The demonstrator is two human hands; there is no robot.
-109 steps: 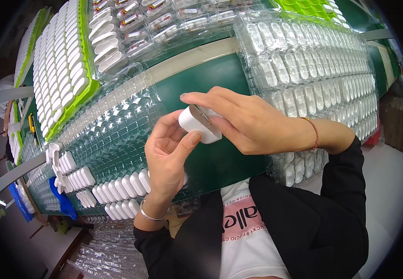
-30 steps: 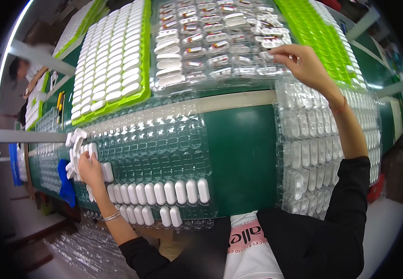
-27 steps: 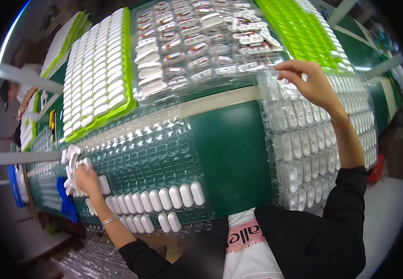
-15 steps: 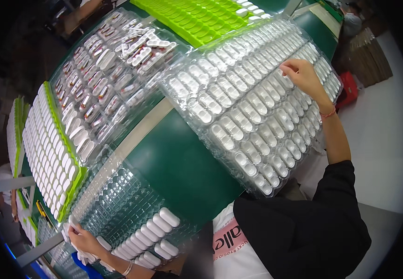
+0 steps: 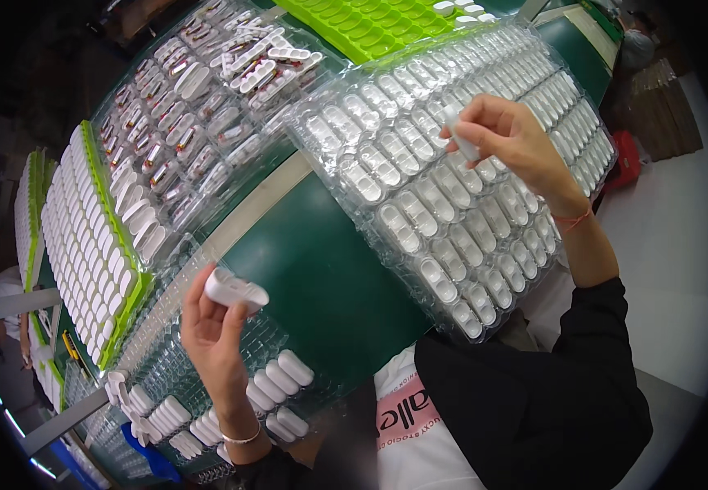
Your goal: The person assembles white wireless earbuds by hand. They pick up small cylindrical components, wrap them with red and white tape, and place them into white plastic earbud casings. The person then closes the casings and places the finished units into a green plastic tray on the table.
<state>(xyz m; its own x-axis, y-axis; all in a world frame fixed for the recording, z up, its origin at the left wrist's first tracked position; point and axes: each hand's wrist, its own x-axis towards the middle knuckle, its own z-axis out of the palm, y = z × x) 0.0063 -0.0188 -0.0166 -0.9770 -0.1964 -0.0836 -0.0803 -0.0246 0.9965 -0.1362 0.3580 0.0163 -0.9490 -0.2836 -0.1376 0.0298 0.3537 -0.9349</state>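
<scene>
My left hand (image 5: 213,347) is raised over the green table, fingers closed round a white oval plastic shell (image 5: 234,291) with a hollow side. In my right hand (image 5: 519,145) a thin, pale oval plastic piece (image 5: 462,137) is pinched between thumb and fingers, above a clear blister tray (image 5: 386,224). Oval shells (image 5: 452,196) with recesses fill that tray's pockets in rows. Below my left wrist, white rounded shells (image 5: 270,384) lie in rows on another clear tray (image 5: 268,336). More white pieces (image 5: 117,388) are heaped to its left.
Trays of white shells with small metal and red parts (image 5: 176,135) lie at the far left. A green tray (image 5: 137,298) of white ovals leans along the left side, and another green tray (image 5: 370,26) stands at the back. A metal strip (image 5: 260,196) crosses the green tabletop (image 5: 321,269).
My left hand has come up and right from the white pieces, now with a shell in it. My right hand has moved left and lifted a pale oval piece off the tray.
</scene>
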